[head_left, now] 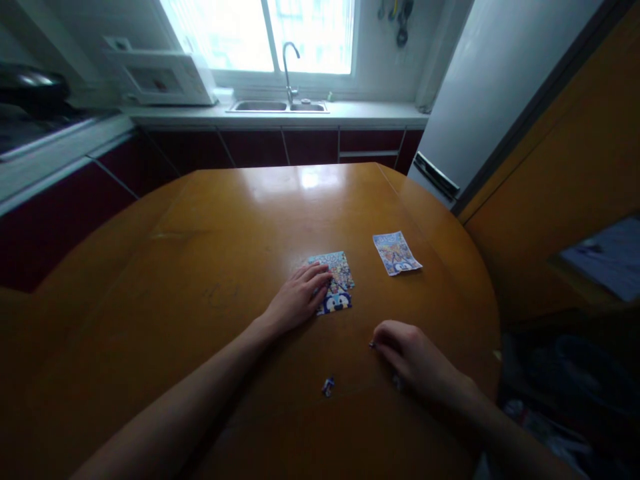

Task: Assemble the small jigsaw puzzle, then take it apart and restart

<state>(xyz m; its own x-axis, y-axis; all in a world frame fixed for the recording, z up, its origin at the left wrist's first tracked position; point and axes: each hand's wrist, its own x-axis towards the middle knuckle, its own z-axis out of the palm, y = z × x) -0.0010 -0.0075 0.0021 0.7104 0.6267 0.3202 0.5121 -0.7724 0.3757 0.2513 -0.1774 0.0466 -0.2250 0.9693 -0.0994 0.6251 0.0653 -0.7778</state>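
Observation:
A partly assembled jigsaw puzzle (pixel 341 270) with a blue cartoon face along its near edge lies on the wooden table (pixel 225 227). My left hand (pixel 303 293) rests flat over its left side, fingers stretched out, hiding part of the picture. Lower and to the right, my right hand (pixel 407 350) pinches a small puzzle piece (pixel 372 345) at the tabletop. Another piece (pixel 397 382) peeks out under that hand, mostly hidden. Nearer to me, a loose puzzle piece or small cluster (pixel 327 387) sits by itself.
Right of the puzzle lies a creased paper sheet (pixel 397 253) with a matching picture. Beyond the table are a counter with a sink (pixel 260 106), a white microwave (pixel 160 79) and a tall fridge (pixel 505 80). The table's rounded edge curves past my right arm.

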